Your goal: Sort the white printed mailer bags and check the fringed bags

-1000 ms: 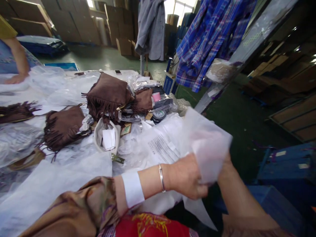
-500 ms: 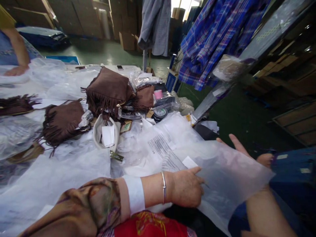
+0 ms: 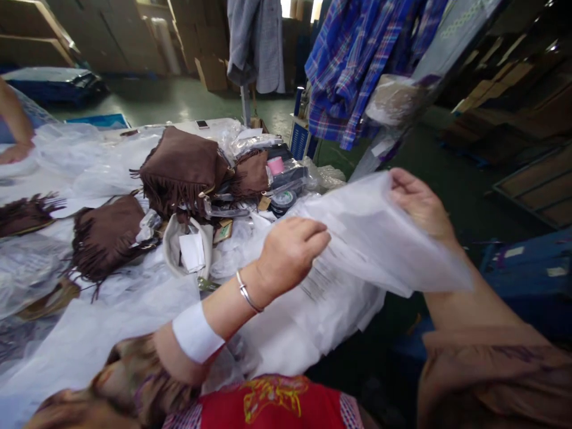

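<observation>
- Head view: my left hand [image 3: 290, 253] and right hand [image 3: 420, 202] each pinch the clear plastic bag [image 3: 379, 244], held up past the table's right edge.
- The film is slick; a loose pinch could drop it to the floor.
- Swinging it inward could snag the fringed suede bag [image 3: 181, 170] or the tape roll [image 3: 283, 200].

We see a green floor [image 3: 179, 104] running back to stacked cardboard boxes [image 3: 134, 33]. A grey coat [image 3: 257, 42] and a plaid shirt [image 3: 353, 65] hang beyond the table's far edge, daylight glowing behind them.
</observation>
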The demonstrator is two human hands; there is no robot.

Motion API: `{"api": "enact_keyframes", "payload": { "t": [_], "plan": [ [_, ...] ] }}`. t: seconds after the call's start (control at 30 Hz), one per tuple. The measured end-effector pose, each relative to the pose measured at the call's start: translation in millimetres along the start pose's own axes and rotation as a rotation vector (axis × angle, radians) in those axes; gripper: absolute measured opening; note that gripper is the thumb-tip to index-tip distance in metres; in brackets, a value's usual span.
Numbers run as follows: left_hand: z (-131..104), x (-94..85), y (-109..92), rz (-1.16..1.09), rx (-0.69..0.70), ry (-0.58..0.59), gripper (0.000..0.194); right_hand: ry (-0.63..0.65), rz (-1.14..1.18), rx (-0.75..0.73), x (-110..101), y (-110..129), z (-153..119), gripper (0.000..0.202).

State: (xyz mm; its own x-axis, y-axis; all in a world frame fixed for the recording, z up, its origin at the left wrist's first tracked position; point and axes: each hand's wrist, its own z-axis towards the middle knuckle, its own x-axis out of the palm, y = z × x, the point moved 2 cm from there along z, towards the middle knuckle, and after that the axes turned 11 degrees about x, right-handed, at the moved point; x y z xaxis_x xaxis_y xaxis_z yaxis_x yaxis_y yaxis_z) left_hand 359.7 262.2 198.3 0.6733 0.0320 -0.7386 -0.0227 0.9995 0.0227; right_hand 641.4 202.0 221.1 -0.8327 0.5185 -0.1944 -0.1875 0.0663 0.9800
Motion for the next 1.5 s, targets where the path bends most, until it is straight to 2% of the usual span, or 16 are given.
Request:
{"api": "enact_keyframes", "payload": {
  "t": [0.1,0.17,0.23,0.37,0.43,0.53,0.63,0.73,0.83,0.93,1.03,1.13,1.23,1.3,1.4,1.5],
  "plan": [
    [2.7,-32.7,3.5,0.028,-0.024,-0.176,0.025,-0.024,0.129,-0.186,-0.4,26.4,7.9,0.057],
    [-11.0,-29.8,-7.9,-0.004,0.017,-0.137,0.023,-0.008,0.160,-0.177,-0.7,15.7,7.3,0.058],
    [-35.9,-5.1,-22.8,-0.044,0.052,0.002,0.022,0.030,0.089,-0.037,-1.8,-17.3,4.5,0.056],
    [-93.7,71.3,-41.3,-0.141,0.053,0.304,0.016,0.080,-0.373,0.253,-13.2,-108.1,0.2,0.048],
    [-114.3,99.8,-42.9,-0.182,0.033,0.388,0.015,0.066,-0.596,0.275,-20.5,-143.0,0.7,0.047],
    [-128.3,118.5,-43.9,-0.220,-0.025,0.470,0.015,0.069,-0.719,0.234,-26.7,-171.8,3.0,0.046],
    [-128.2,115.4,-53.6,-0.371,0.000,0.506,0.012,0.111,-0.666,0.231,-29.9,-181.2,7.3,0.046],
    [-127.5,101.3,-65.1,-0.581,0.055,0.388,0.025,0.123,-0.501,0.300,-34.1,-183.0,13.0,0.054],
    [-135.2,90.5,-56.6,-0.537,-0.167,0.233,0.035,0.117,-0.432,0.360,-36.8,-183.0,16.5,0.058],
    [-144.3,86.7,-27.8,-0.305,-0.463,0.165,0.032,0.130,-0.430,0.357,-36.3,-182.4,16.1,0.055],
    [-144.6,87.6,5.8,-0.131,-0.640,0.221,0.036,0.204,-0.400,0.403,-36.4,-182.3,12.6,0.060],
    [-140.9,91.7,27.9,-0.043,-0.724,0.366,0.050,0.360,-0.408,0.563,-40.7,-181.6,5.8,0.078],
    [-139.9,97.8,31.8,-0.010,-0.738,0.498,0.060,0.526,-0.456,0.687,-45.3,-179.0,-4.0,0.101],
    [-141.0,101.1,28.8,0.005,-0.751,0.533,0.063,0.577,-0.503,0.682,-44.6,-177.7,-10.0,0.100],
    [-144.8,101.6,24.6,0.021,-0.771,0.511,0.064,0.539,-0.609,0.580,-37.6,-179.7,-13.5,0.079],
    [-154.2,96.5,22.9,0.033,-0.788,0.415,0.064,0.342,-0.775,0.429,-31.1,-185.4,-6.6,0.062]
  ]
}}
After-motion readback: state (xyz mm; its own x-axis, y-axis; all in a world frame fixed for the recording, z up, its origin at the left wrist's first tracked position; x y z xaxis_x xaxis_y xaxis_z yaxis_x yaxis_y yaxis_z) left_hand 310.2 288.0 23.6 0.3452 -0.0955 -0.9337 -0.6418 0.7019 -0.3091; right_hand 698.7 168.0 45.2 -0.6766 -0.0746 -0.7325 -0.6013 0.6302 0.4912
